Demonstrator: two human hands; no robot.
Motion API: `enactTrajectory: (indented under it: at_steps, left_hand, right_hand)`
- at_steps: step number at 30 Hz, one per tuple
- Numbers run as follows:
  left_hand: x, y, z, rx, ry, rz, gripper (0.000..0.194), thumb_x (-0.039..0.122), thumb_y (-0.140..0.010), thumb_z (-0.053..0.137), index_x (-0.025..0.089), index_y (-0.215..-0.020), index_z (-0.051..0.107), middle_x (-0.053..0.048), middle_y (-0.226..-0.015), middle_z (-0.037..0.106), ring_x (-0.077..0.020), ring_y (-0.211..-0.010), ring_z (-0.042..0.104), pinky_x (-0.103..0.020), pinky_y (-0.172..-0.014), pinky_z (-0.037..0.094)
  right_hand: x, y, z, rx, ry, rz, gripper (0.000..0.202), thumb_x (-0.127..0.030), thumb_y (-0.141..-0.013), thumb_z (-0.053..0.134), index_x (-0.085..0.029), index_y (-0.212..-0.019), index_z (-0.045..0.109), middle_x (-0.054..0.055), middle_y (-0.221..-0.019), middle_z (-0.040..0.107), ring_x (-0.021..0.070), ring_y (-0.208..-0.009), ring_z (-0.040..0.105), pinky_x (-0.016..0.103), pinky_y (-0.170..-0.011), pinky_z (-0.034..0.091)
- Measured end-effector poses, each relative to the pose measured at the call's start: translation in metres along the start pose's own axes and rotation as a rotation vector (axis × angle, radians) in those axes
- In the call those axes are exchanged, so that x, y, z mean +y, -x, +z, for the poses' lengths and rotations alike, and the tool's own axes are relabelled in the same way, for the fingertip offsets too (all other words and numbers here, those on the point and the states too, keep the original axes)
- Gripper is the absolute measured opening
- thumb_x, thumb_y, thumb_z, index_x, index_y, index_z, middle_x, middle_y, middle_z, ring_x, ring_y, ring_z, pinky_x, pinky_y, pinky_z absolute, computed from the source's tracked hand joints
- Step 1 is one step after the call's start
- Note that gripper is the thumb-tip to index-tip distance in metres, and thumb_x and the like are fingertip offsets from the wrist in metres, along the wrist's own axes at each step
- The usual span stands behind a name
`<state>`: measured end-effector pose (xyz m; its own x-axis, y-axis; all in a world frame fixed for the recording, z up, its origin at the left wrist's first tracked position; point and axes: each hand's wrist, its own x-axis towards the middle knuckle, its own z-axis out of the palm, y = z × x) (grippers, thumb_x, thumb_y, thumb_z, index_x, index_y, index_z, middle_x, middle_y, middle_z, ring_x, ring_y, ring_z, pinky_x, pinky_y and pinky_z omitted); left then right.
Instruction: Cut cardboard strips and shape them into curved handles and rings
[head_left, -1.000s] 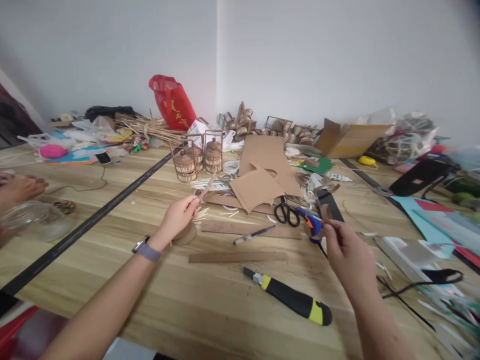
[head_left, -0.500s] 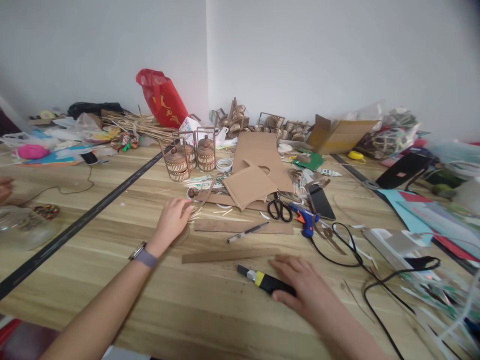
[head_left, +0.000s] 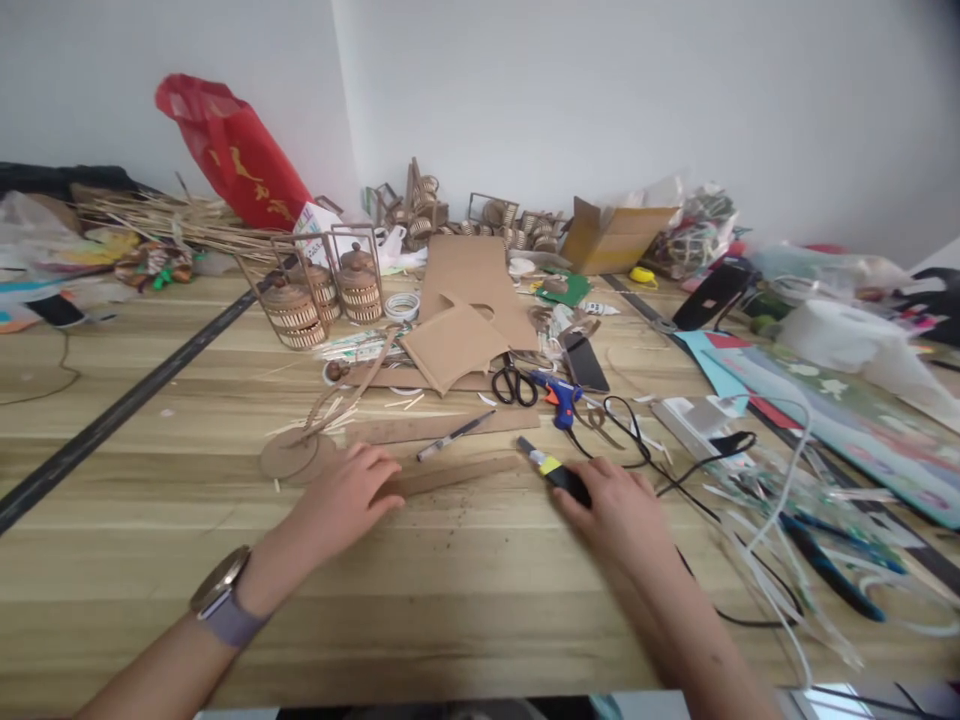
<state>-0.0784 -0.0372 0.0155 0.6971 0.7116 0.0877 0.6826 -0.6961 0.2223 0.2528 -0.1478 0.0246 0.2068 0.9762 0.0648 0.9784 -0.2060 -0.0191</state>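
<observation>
My right hand [head_left: 616, 505] lies on the table with its fingers around the black and yellow handle of a utility knife [head_left: 555, 470], whose tip points away to the left. My left hand [head_left: 341, 505], wearing a watch, rests at the near end of a narrow cardboard strip [head_left: 457, 477], fingers apart and loosely bent. Beyond the strip are a pen [head_left: 456, 436] and a wider cardboard strip [head_left: 375, 431]. Round cardboard pieces [head_left: 289, 455] lie left of my left hand. Dark crumbs dot the wood between my hands.
Scissors [head_left: 514, 383], a blue glue gun [head_left: 559, 395] and a phone [head_left: 585, 361] lie beyond my right hand. Cardboard sheets [head_left: 454, 345] fill the middle. Small lidded baskets [head_left: 292, 315] stand back left. Cables, a power strip [head_left: 694, 430] and pliers [head_left: 832, 570] crowd the right.
The view has turned to the right. My left hand has come back from the loose sticks to the narrow strip's end. My right hand has swung the knife's tip away from me.
</observation>
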Motion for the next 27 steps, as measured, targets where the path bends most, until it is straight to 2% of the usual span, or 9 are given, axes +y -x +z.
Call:
enactTrajectory:
  at_steps: [4, 9, 12, 16, 20, 22, 24, 27]
  left_hand:
    - [0.013, 0.0, 0.001, -0.092, -0.06, -0.012, 0.027, 0.02, -0.087, 0.067, 0.018, -0.114, 0.068, -0.009, -0.115, 0.067, -0.0301, -0.109, 0.058, -0.047, -0.094, 0.048]
    - [0.012, -0.005, 0.009, -0.114, -0.033, -0.015, 0.023, 0.011, -0.093, 0.053, 0.019, -0.107, 0.07, -0.008, -0.107, 0.068, -0.0265, -0.1, 0.063, -0.042, -0.088, 0.051]
    - [0.008, -0.011, 0.014, -0.051, -0.022, 0.015, 0.023, 0.009, -0.093, 0.052, 0.019, -0.103, 0.07, -0.007, -0.103, 0.068, -0.0263, -0.097, 0.063, -0.041, -0.084, 0.052]
    - [0.002, -0.026, 0.017, 0.089, -0.004, 0.043, 0.019, 0.008, -0.091, 0.055, 0.018, -0.097, 0.07, -0.007, -0.098, 0.068, -0.0251, -0.095, 0.062, -0.038, -0.083, 0.052]
    - [-0.005, -0.036, 0.017, 0.192, -0.009, -0.024, 0.016, 0.009, -0.091, 0.057, 0.014, -0.102, 0.068, -0.011, -0.111, 0.066, -0.027, -0.108, 0.057, -0.042, -0.096, 0.047]
    - [-0.006, -0.035, 0.014, 0.246, -0.011, -0.067, 0.016, 0.013, -0.093, 0.056, 0.013, -0.106, 0.066, -0.013, -0.115, 0.066, -0.0277, -0.111, 0.056, -0.043, -0.099, 0.044]
    - [-0.004, -0.032, 0.009, 0.277, -0.011, -0.096, 0.014, 0.018, -0.096, 0.054, 0.013, -0.097, 0.067, -0.012, -0.106, 0.068, -0.027, -0.104, 0.058, -0.043, -0.095, 0.045]
    - [0.01, -0.025, 0.003, 0.284, -0.005, -0.085, 0.03, 0.028, -0.099, 0.051, 0.016, -0.074, 0.063, -0.007, -0.081, 0.068, -0.024, -0.086, 0.06, -0.039, -0.082, 0.048]
  right_hand:
    - [0.013, -0.01, 0.003, 0.016, 0.106, 0.106, 0.023, -0.033, -0.088, 0.058, -0.018, -0.1, 0.07, 0.011, -0.1, 0.071, 0.0299, -0.098, 0.065, 0.04, -0.082, 0.04]
    - [0.008, -0.016, 0.012, 0.09, 0.089, 0.126, 0.03, -0.033, -0.09, 0.056, -0.018, -0.114, 0.067, 0.012, -0.116, 0.069, 0.0306, -0.109, 0.061, 0.043, -0.091, 0.039]
    - [0.001, -0.017, 0.017, 0.124, 0.054, 0.084, 0.028, -0.037, -0.09, 0.057, -0.021, -0.11, 0.068, 0.008, -0.116, 0.07, 0.0273, -0.11, 0.06, 0.041, -0.096, 0.037]
    - [-0.002, -0.017, 0.024, 0.179, 0.026, 0.043, 0.027, -0.038, -0.09, 0.055, -0.023, -0.107, 0.069, 0.007, -0.116, 0.07, 0.0267, -0.111, 0.059, 0.043, -0.1, 0.034]
    - [-0.001, -0.014, 0.032, 0.222, 0.003, 0.001, 0.026, -0.039, -0.091, 0.054, -0.022, -0.104, 0.07, 0.008, -0.116, 0.07, 0.0274, -0.113, 0.058, 0.045, -0.103, 0.031]
    - [0.0, -0.012, 0.037, 0.292, -0.026, -0.054, 0.026, -0.038, -0.092, 0.052, -0.022, -0.101, 0.07, 0.008, -0.114, 0.071, 0.0266, -0.113, 0.058, 0.045, -0.104, 0.03]
    - [0.001, -0.011, 0.042, 0.388, -0.063, -0.131, 0.027, -0.038, -0.095, 0.049, -0.023, -0.098, 0.071, 0.008, -0.11, 0.072, 0.0254, -0.111, 0.059, 0.046, -0.105, 0.028]
    - [0.001, -0.012, 0.046, 0.481, -0.108, -0.226, 0.029, -0.039, -0.097, 0.047, -0.024, -0.09, 0.071, 0.006, -0.102, 0.074, 0.024, -0.105, 0.062, 0.046, -0.105, 0.026]
